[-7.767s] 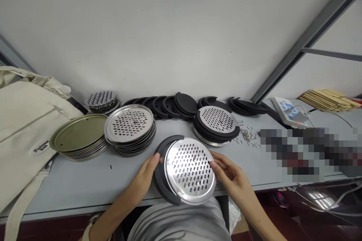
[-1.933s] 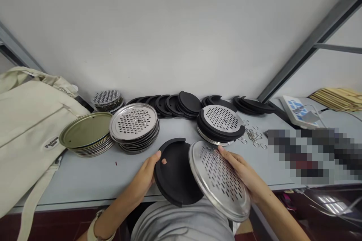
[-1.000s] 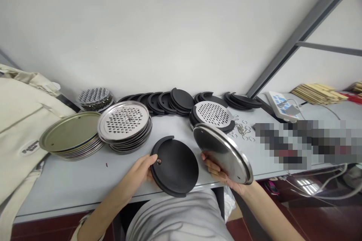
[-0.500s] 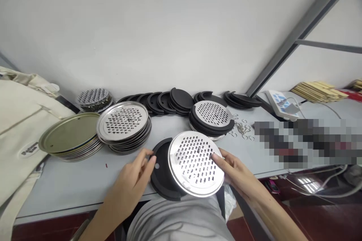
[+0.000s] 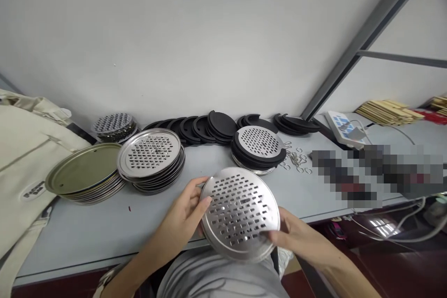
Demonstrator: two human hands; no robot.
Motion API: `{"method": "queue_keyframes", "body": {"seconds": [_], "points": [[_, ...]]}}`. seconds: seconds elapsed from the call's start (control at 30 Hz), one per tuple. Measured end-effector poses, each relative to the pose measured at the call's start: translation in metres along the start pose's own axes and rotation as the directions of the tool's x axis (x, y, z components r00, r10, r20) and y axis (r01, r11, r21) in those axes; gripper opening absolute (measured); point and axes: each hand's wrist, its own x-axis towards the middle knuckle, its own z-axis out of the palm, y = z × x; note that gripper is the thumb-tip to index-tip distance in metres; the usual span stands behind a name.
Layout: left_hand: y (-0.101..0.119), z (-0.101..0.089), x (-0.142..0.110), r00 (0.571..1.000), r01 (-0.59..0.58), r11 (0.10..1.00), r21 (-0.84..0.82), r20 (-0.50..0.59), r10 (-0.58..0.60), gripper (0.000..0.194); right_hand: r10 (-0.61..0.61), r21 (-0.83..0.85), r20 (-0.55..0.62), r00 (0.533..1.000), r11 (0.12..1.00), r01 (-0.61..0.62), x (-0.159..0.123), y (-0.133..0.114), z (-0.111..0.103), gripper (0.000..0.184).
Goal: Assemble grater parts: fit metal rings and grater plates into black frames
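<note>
A round metal grater plate (image 5: 240, 216) with rows of raised slots is tilted toward me above the table's front edge. My left hand (image 5: 186, 207) grips its left rim, thumb on top and fingers curled beneath. On the lower right rim, my right hand (image 5: 296, 240) has its thumb on the face and fingers behind. Whatever lies under the plate is hidden. Just beyond stands a stack of black discs (image 5: 240, 158) topped by a grater disc (image 5: 261, 140). To the left is a stack of similar rimmed grater plates (image 5: 152, 151).
Olive round trays (image 5: 85, 170) are stacked at left, beside a cream bag (image 5: 24, 163). More grater discs (image 5: 113, 123) and a row of black discs (image 5: 223, 123) line the wall. Small metal hooks (image 5: 298, 160), a white device (image 5: 345, 128) and yellowish slats (image 5: 387, 114) are at right.
My left hand has moved right and closed on the plate's left rim. The plate has tilted, and the black disc that showed beside it is now out of sight.
</note>
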Motion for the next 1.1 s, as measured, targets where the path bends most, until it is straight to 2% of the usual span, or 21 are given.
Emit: {"method": "queue_keyframes", "body": {"seconds": [0.1,0.2,0.27,0.33,0.43,0.53,0.7,0.73,0.87,0.93,1.1], "points": [[0.006,0.008,0.009,0.996,-0.062,0.998,-0.015,0.068,0.063,0.043,-0.058,-0.008,-0.077,0.995,0.998,0.058,0.002,-0.009,-0.008,0.054],[0.007,0.015,0.015,0.988,-0.125,0.988,0.095,0.105,0.115,0.043,-0.119,-0.118,-0.136,0.984,0.988,0.103,0.007,-0.015,-0.007,0.05],[0.005,0.018,0.018,0.981,-0.195,0.951,0.241,0.063,0.185,0.042,-0.129,-0.181,-0.169,0.977,0.979,0.098,0.009,-0.014,-0.007,0.047],[0.002,0.018,0.019,0.954,-0.271,0.888,0.372,-0.021,0.3,0.038,-0.141,-0.201,-0.237,0.961,0.975,0.094,0.009,-0.011,-0.01,0.048],[-0.005,0.016,0.017,0.919,-0.294,0.852,0.433,-0.116,0.376,0.034,-0.149,-0.19,-0.368,0.918,0.978,0.082,0.007,-0.005,-0.019,0.051],[-0.013,0.013,0.012,0.939,-0.24,0.888,0.391,-0.139,0.315,0.036,-0.16,-0.187,-0.426,0.891,0.979,0.086,0.007,-0.002,-0.025,0.054],[-0.027,0.014,0.005,0.971,-0.168,0.951,0.259,-0.122,0.205,0.044,-0.213,-0.305,-0.369,0.905,0.947,0.098,0.021,0.002,-0.021,0.049],[-0.03,0.015,0.004,0.974,-0.159,0.959,0.234,-0.121,0.191,0.045,-0.235,-0.336,-0.383,0.894,0.936,0.102,0.025,0.004,-0.017,0.047],[-0.038,0.022,0.004,0.962,-0.185,0.962,0.202,-0.16,0.219,0.047,-0.358,-0.456,-0.422,0.833,0.878,0.147,0.036,0.014,0.001,0.039],[-0.038,0.026,0.005,0.952,-0.182,0.961,0.208,-0.206,0.225,0.048,-0.368,-0.488,-0.421,0.829,0.862,0.135,0.038,0.019,0.009,0.041],[-0.031,0.033,0.008,0.943,-0.071,0.982,0.172,-0.311,0.122,0.046,-0.428,-0.609,-0.43,0.795,0.788,0.094,0.039,0.032,0.019,0.048]]}}
